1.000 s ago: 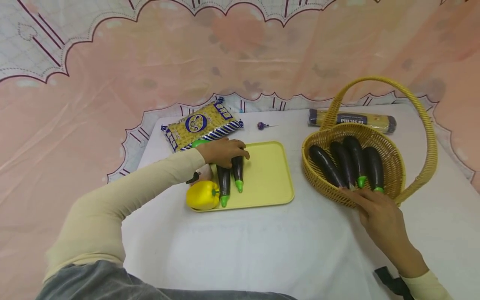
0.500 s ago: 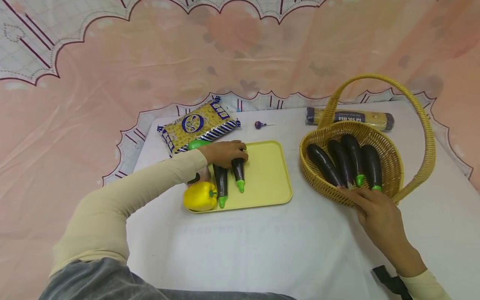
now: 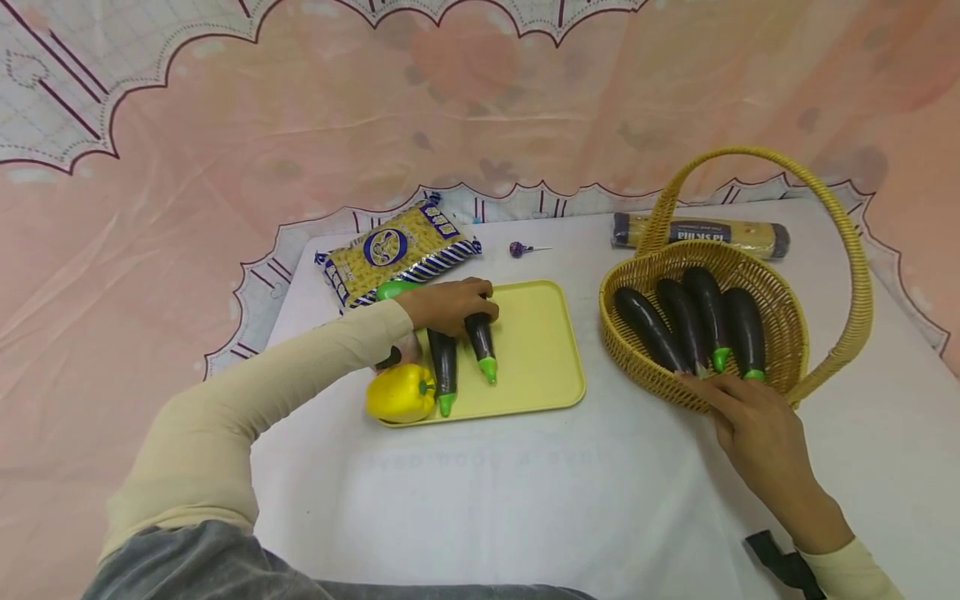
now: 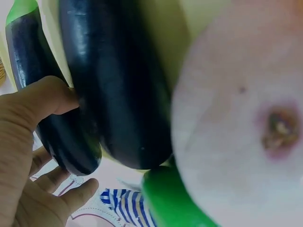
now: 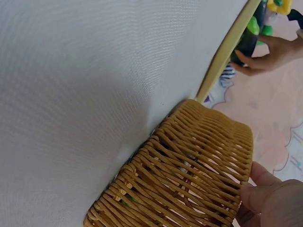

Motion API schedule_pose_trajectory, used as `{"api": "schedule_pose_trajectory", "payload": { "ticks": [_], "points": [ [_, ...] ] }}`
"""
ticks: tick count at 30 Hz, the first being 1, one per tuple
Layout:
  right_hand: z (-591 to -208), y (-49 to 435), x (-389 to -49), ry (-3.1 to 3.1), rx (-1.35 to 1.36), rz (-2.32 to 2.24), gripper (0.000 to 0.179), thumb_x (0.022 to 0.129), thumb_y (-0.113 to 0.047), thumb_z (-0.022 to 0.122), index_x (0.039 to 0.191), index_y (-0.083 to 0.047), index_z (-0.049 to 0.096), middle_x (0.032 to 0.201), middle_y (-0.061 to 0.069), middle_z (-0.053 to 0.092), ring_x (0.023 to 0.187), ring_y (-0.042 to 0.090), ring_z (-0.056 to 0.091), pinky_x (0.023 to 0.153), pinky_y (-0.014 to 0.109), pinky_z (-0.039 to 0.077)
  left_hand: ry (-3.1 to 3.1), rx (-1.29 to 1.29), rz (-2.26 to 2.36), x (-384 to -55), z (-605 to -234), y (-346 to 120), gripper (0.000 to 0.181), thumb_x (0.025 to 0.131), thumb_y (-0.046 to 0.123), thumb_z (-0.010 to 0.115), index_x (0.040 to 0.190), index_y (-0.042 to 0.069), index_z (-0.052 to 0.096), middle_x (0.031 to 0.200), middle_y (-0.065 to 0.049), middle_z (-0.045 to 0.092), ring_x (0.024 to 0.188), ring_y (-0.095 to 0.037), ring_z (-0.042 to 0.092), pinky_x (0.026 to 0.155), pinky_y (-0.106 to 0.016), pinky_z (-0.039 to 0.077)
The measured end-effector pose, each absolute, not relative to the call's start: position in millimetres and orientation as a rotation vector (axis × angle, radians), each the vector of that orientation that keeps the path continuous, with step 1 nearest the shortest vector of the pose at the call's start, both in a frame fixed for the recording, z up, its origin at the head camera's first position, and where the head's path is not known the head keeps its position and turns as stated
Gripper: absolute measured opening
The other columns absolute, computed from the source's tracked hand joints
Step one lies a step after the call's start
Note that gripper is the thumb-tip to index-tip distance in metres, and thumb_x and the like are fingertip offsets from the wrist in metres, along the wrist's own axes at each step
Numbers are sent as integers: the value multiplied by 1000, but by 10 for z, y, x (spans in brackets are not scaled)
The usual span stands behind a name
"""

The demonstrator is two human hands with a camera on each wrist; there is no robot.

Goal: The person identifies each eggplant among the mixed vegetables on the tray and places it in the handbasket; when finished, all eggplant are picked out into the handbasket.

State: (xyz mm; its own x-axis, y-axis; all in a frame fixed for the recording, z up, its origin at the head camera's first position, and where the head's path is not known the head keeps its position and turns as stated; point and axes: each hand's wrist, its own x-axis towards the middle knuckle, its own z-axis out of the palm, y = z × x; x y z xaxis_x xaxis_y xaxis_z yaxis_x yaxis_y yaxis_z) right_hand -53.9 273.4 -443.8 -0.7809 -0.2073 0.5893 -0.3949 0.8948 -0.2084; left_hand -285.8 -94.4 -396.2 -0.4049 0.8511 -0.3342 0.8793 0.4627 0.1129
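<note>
My left hand [image 3: 452,307] reaches over the yellow tray [image 3: 536,350] and grips an eggplant [image 3: 481,337] by its thick end, the green stem end pointing toward me. In the left wrist view the thumb lies on one side of that eggplant [image 4: 31,52] and the fingers on the other. A second eggplant [image 3: 444,367] lies beside it, next to a yellow bell pepper [image 3: 401,393]. A pale round vegetable [image 4: 227,109] is partly hidden by my arm in the head view. My right hand [image 3: 768,437] holds the near rim of the wicker basket [image 3: 618,350], thumb and fingers pinching its edge.
Several eggplants [image 3: 684,321] lie in the basket, under its tall arched handle [image 3: 862,283]. Behind it is a long pasta packet [image 3: 742,239]. A yellow-and-blue pasta bag [image 3: 397,250] and a lollipop [image 3: 517,249] lie behind the tray. A green vegetable [image 4: 173,196] is partly hidden.
My left fingers have closed round the eggplant, and its stem end has swung slightly right. The head view has shifted a little. My right hand has stayed on the basket rim.
</note>
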Motion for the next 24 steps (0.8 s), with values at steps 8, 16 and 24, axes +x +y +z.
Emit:
{"api": "schedule_pose_trajectory", "payload": {
  "ticks": [8, 16, 24],
  "points": [
    [-4443, 2729, -539, -2475, 430, 431, 56, 67, 21, 67, 111, -12, 75, 87, 13, 70, 67, 29, 57, 56, 45, 45, 2371, 1583, 24, -2846, -3858, -857, 41, 80, 7, 77, 118, 11, 64, 128, -21, 48, 111, -31, 48, 99, -42, 44],
    [-4454, 2725, -543, -2466, 430, 437, 56, 68, 22, 66, 111, -12, 76, 87, 12, 70, 68, 29, 57, 56, 44, 45, 2332, 1598, 84, -2784, -3765, -702, 44, 81, 10, 76, 123, 11, 62, 130, -20, 46, 113, -30, 47, 101, -42, 42],
    [-4457, 2731, -536, -2456, 445, 438, 58, 65, 23, 67, 112, -11, 75, 88, 14, 70, 65, 29, 56, 55, 43, 44, 2335, 1616, 90, -2770, -3700, -556, 42, 83, 9, 72, 123, 12, 62, 130, -20, 46, 113, -31, 45, 99, -42, 41]
  ]
}}
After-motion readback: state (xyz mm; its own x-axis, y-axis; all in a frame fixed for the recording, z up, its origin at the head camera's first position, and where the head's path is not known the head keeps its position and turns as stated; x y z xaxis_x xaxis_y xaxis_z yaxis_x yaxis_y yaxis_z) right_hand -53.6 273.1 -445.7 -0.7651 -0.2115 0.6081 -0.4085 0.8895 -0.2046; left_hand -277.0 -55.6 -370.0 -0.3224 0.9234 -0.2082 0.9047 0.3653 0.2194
